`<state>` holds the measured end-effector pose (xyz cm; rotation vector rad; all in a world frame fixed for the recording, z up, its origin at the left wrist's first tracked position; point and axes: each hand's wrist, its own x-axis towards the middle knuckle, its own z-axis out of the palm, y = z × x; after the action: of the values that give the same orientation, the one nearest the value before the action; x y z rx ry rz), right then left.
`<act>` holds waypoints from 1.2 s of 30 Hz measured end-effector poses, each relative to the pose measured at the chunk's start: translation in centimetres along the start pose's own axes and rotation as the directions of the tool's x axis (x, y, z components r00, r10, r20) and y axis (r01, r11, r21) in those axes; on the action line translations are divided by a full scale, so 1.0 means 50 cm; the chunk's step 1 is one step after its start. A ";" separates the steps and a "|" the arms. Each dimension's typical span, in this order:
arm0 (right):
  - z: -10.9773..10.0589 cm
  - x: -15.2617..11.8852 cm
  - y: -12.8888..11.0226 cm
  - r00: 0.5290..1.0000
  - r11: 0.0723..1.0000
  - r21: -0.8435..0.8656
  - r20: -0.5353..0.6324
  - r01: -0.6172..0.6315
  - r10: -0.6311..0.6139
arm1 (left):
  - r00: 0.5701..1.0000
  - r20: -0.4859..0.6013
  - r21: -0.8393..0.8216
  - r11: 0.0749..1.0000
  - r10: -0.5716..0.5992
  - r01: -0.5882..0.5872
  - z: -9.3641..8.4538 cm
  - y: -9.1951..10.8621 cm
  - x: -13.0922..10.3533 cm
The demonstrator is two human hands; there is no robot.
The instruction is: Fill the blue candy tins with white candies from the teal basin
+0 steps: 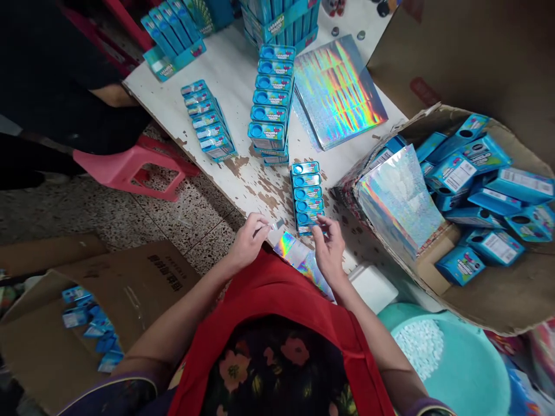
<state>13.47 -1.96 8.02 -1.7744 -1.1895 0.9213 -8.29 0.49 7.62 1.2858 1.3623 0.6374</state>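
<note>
At the worn white table's [234, 190] edge, the left hand [250, 240] pinches a small clear piece [277, 224]; the right hand [330, 245] curls at the near end of the Caramelo Macizo boxes [307, 193] (gripping or not, I cannot tell), beside holographic film [299, 257].

Pink stool [106, 166], apparently plastic

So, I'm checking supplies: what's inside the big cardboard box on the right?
Loose blue boxes and shiny silvery sheets show inside the cardboard box; whatever lies beneath them is covered.
</note>
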 end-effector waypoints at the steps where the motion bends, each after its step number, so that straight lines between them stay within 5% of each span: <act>1: 0.002 -0.006 -0.010 0.994 0.993 0.085 0.087 -0.078 0.070 | 1.000 0.017 0.004 1.000 0.007 -0.007 -0.004 0.017 -0.006; 4: 0.010 -0.011 -0.026 0.916 0.912 0.268 0.343 -0.310 0.210 | 0.998 0.065 0.016 1.000 0.011 -0.012 -0.001 0.041 -0.016; 7: 0.022 -0.005 -0.026 0.863 0.861 0.307 0.439 -0.405 0.250 | 0.994 0.106 0.052 0.998 0.013 -0.019 0.007 0.037 -0.013; 11: 0.036 0.004 -0.011 0.897 0.911 0.206 0.346 -0.358 0.275 | 0.988 0.152 0.091 0.996 -0.011 -0.003 0.021 0.017 0.001; 16: 0.024 0.023 0.011 0.973 0.991 -0.054 0.193 -0.122 0.130 | 0.984 0.177 0.126 0.992 -0.003 -0.020 0.054 -0.002 0.035; 25: 0.011 0.081 0.040 0.998 0.861 -0.505 -0.035 -0.059 0.048 | 0.986 0.161 0.222 0.972 0.040 -0.076 0.132 -0.032 0.128; 31: -0.008 0.093 0.059 0.984 0.892 -0.442 -0.179 -0.098 0.019 | 0.994 -0.012 0.291 0.950 -0.111 0.110 0.164 -0.086 0.119; 34: -0.004 0.096 0.061 0.988 0.883 -0.450 -0.128 -0.134 0.085 | 0.997 -0.045 0.340 0.940 0.056 -0.037 0.181 -0.100 0.085; 36: -0.001 0.103 0.069 0.987 0.890 -0.429 -0.109 -0.154 0.118 | 0.991 0.075 0.419 0.899 0.107 -0.129 0.187 -0.104 0.063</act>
<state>16.28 2.04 4.23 -2.2559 -1.3050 0.6849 -0.74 -0.69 -0.53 1.7324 1.4368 0.3948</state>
